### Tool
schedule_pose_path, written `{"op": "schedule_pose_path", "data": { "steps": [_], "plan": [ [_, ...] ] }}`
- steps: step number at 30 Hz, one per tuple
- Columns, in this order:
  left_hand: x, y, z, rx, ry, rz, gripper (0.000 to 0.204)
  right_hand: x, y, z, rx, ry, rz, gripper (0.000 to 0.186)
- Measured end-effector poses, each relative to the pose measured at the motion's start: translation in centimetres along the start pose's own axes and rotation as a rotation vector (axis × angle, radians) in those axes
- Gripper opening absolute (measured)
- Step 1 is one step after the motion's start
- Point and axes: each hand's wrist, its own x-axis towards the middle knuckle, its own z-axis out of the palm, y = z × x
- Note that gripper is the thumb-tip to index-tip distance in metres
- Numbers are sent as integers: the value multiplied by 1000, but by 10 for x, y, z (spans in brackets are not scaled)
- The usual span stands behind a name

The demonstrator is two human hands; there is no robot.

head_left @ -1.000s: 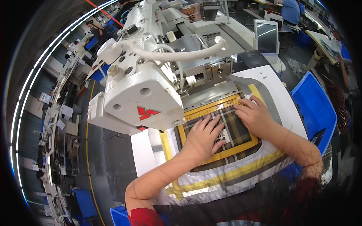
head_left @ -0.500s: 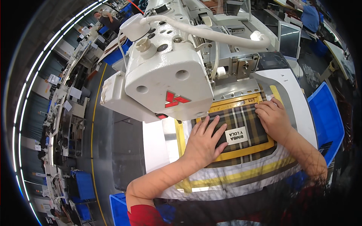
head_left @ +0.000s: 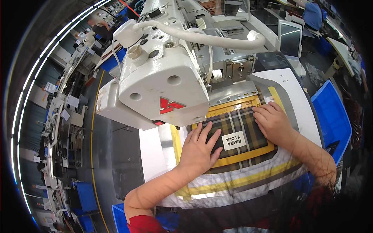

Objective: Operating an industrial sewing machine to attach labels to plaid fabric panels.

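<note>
A dark plaid fabric piece [head_left: 251,131] with a white label [head_left: 234,140] lies inside a yellow frame [head_left: 244,156] under the sewing machine head [head_left: 165,77]. My left hand [head_left: 199,150] rests on the left part of the fabric, palm down with the fingers spread, just left of the label. At the fabric's upper right corner sits my right hand [head_left: 272,123], its fingers slightly bent and the fingertips on the fabric and frame edge. Neither hand grips anything. The machine head hides the frame's upper left corner.
A metal clamp plate [head_left: 233,95] borders the frame's far side. White sheets with yellow tape [head_left: 241,182] surround it. Blue bins stand at the right [head_left: 334,120] and lower left [head_left: 119,216]. A screen [head_left: 290,40] is behind to the right, and worktables line the left.
The whole view has shifted slightly, so the machine and fabric appear further left. Both hands keep nearly the same places on the fabric.
</note>
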Motion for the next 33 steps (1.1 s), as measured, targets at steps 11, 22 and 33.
{"op": "schedule_pose_path", "data": {
  "steps": [11,22,33],
  "plan": [
    [-1,0,-3,39,-45,-39,50,2,5,1,55,16,-58,16],
    [5,7,-5,75,-56,-93,49,4,12,10,80,57,-131,13],
    [37,23,13,-19,-61,-24,54,5,17,18,56,65,-173,16]
  ]
}}
